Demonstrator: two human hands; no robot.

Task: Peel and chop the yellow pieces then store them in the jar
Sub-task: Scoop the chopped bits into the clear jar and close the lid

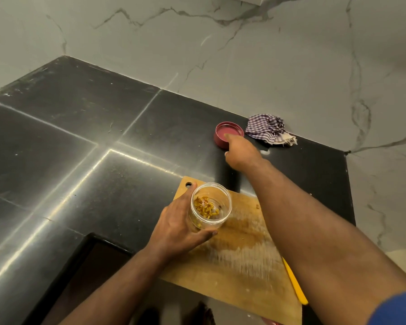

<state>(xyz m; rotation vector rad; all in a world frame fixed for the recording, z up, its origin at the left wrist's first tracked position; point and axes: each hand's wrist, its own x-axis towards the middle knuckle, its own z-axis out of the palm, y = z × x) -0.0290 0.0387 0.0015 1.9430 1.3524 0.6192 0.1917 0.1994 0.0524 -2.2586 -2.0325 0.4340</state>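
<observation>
While the left hand [177,227] grips the clear jar [210,206] on the wooden board [242,252], the right hand [240,150] reaches far out to the red lid [229,134] on the black bench [80,137]. The left fingers [206,233] curl round the jar's side. The chopped yellow pieces [205,207] sit at the bottom of the jar, so the cutting looks done. The step now seems to be closing the jar. The right fingertips touch the lid's near edge, but I cannot tell if they grip it yet. The lid lies with its hollow side up, just beside a checked cloth [268,129]. Next, the lid likely needs lifting, flipping over, and twisting onto the jar while the left hand holds it steady. A yellow tool [294,281] peeks out by the board.
</observation>
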